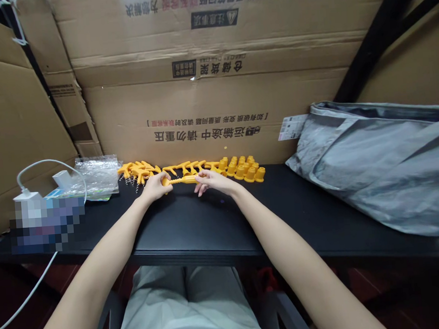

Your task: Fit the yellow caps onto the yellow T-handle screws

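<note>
My left hand (155, 187) is closed around the handle end of a yellow plastic corkscrew (176, 180), held level just above the table. My right hand (215, 182) pinches the wider yellow sleeve (189, 178) at the other end. A thin ridged shaft shows between the two hands. Behind my left hand lies a heap of yellow T-shaped corkscrew handles (139, 171) with silvery spirals. More yellow handles (184, 167) lie in a row behind both hands. Beyond my right hand several yellow flanged cups (244, 169) stand grouped together.
A black table (201, 221) carries everything. On the left are a white charger (28, 203) with its cable, a blurred-out patch and clear plastic bags (96, 175). A grey bag (378, 173) fills the right side. Cardboard (215, 99) walls off the back.
</note>
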Demonstrator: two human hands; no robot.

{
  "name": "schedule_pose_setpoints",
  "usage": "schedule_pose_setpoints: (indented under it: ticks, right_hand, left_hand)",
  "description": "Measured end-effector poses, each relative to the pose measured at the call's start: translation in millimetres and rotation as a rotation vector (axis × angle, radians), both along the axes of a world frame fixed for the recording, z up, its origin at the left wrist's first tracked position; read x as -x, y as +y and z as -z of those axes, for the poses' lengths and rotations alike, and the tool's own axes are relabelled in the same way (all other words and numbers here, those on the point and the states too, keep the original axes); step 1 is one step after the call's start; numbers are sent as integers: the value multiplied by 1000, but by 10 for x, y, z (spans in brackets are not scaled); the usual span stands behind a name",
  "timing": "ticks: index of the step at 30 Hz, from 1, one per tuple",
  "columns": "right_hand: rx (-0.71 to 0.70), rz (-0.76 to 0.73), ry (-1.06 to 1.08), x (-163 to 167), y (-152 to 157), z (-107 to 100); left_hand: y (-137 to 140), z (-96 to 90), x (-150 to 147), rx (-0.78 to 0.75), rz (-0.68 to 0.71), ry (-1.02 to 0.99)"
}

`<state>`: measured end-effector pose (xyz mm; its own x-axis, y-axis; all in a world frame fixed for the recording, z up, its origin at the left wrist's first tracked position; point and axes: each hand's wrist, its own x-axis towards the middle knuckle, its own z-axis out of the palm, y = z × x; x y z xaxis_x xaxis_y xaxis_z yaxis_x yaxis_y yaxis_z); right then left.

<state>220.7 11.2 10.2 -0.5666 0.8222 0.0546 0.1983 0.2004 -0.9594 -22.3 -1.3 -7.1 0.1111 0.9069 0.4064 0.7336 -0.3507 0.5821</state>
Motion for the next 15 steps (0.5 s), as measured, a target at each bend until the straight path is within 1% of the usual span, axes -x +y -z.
schedule_pose_setpoints:
  ticks: [3,7,9,12,15]
  right_hand:
    - [16,29,0,38,-3,-2]
    - [12,173,-101,101,13,41]
    - [10,208,-151,111,23,63]
    - [3,189,-177,77,37,65]
    - [-73,156,-125,16,56,49]
  left_hand:
    - [0,11,-9,-7,23,-40]
    - [-10,19,-32,-5,35,-28]
    - [-6,23,-39,-5,24,-11]
    - [14,28,-42,1,4,8]
    - [29,26,-37,-2,-7,25]
